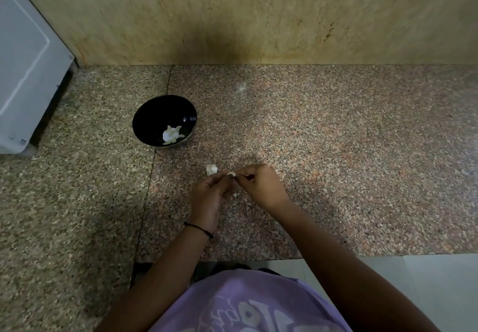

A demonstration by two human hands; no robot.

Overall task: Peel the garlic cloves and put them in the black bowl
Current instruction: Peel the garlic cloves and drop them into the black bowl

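Observation:
A black bowl (164,120) stands on the granite counter, left of centre, with a few pale peeled garlic cloves (171,135) inside. Nearer to me, my left hand (210,197) and my right hand (261,185) meet over the counter. Between their fingertips they pinch a small garlic clove (231,174). A white piece of garlic or skin (211,169) lies on the counter just beyond my left hand. Another pale scrap (234,195) shows under my hands.
A white appliance (28,73) stands at the far left on the speckled granite counter (336,150). A beige tiled wall (232,16) rises behind. The counter's front edge (362,255) runs at lower right, with pale floor below it.

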